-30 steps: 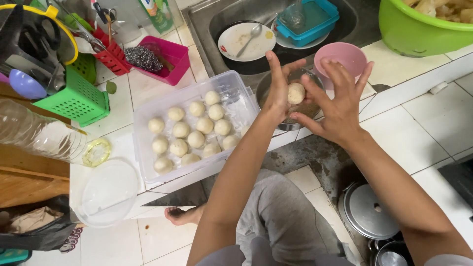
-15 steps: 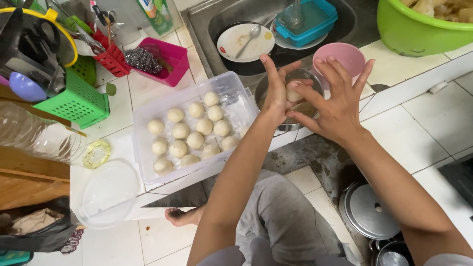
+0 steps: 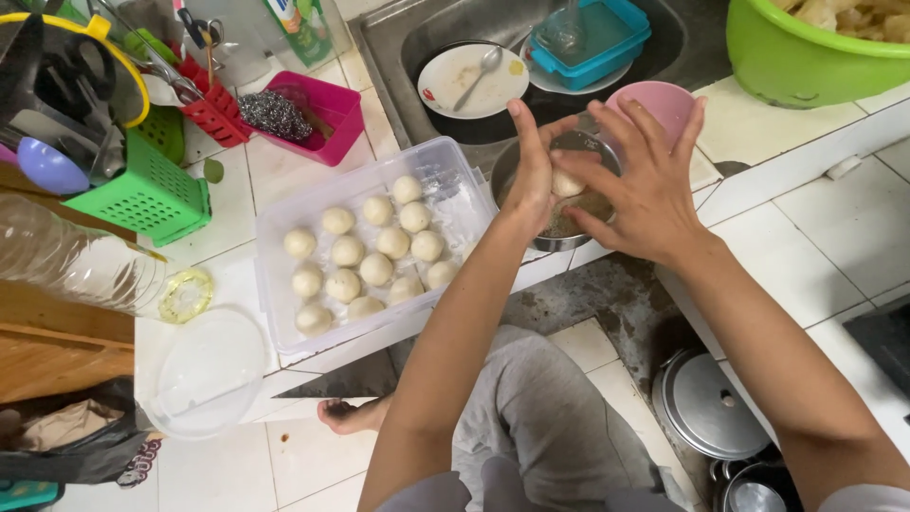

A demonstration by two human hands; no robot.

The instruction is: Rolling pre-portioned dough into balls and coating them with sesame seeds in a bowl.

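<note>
Left of the tub [image 3: 275, 228], a green basket [image 3: 142, 194] is sitting beside an empty bottle [image 3: 76, 265]; a pink tray [image 3: 327, 118] with a steel scourer [image 3: 273, 114] is lying beyond the tub. The tub itself is holding rows of pale balls [image 3: 370, 256]. Just right of the tub, the left hand [image 3: 531, 175] and right hand [image 3: 645, 190] are cupping one ball [image 3: 567, 182] between the palms, fingers spread, over a metal bowl [image 3: 559, 237] holding a brownish coating, though what it is I cannot tell. Rolling it well seems to call for light, even pressure, keeping it over the bowl. Beyond the bowl, the sink [image 3: 398, 57] is holding a plate [image 3: 472, 81] with a spoon and a blue box [image 3: 592, 43]. Farther right of the tub, a pink cup [image 3: 654, 100] and a green basin [image 3: 806, 62] of pale chunks are standing.
</note>
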